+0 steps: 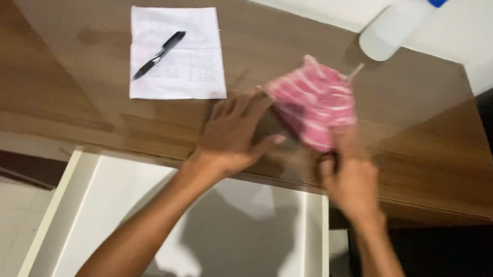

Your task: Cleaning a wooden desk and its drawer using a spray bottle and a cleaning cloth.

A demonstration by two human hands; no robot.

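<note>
Left hand (pixel 235 136) lies flat, fingers spread, pinning the near edge of a pink-and-white striped cloth (pixel 316 102) on the brown bench (pixel 65 70). Right hand (pixel 352 179) apparently pinches the cloth's lower corner, though blurred. Behind: paper sheet (pixel 194 74), black pen (pixel 159 55), spray bottle (pixel 394 28).

Cloth (pixel 314 103): pink-red with white stripes; motion blur leaves the exact pattern uncertain. Desk top (pixel 48 55): dark brown wood grain, glossy. Sheet of paper (pixel 176 53): white, with faint markings. Pen (pixel 159 55): black. Bottle (pixel 394 28): translucent white with a blue cap. Open drawer (pixel 123 205): white inside. Wall: off-white.
</note>
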